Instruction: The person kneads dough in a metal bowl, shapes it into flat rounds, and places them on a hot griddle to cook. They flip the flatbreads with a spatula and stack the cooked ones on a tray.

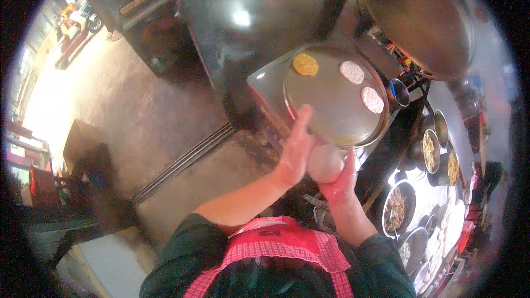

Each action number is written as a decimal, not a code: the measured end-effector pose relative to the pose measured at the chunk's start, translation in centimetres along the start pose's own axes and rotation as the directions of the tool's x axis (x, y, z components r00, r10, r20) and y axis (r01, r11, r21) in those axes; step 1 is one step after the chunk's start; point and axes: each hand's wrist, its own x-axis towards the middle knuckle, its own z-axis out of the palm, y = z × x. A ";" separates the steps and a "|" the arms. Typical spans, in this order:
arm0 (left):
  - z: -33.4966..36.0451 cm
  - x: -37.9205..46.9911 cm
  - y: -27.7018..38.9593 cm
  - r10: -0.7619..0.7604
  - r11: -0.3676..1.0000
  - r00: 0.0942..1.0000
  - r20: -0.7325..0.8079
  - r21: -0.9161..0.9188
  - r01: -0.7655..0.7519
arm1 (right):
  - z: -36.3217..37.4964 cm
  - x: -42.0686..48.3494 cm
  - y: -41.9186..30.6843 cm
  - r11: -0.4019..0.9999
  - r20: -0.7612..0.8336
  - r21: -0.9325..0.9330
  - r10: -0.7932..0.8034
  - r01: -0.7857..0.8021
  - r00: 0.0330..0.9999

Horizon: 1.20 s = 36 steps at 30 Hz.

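A pale round disc of dough [326, 164] is between my two hands, just in front of the near rim of a round griddle [331, 111]. My right hand [340, 184] holds it from below and the right, thumb pointing up along its edge. My left hand [295, 155] is stretched out against the disc's left edge, blurred; whether it grips the dough is unclear. On the griddle lie a golden-brown flatbread [305, 64] at the far left and two pale ones, one farther back [352, 72] and another [372, 99] near the right rim.
A large round metal lid or pan [418, 20] stands tilted beyond the griddle. To the right, a table holds several bowls, including a metal bowl [398, 209] of shredded food, and pale dough pieces [445, 219]. A cardboard box [85, 149] sits left; a scooter [76, 33] is outside.
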 end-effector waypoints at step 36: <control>-13.8 22.2 -1.5 -0.378 0.530 0.866 0.327 0.844 -0.088 | -13.4 28.3 -9.4 -0.535 -0.067 -0.802 -0.363 -0.267 0.929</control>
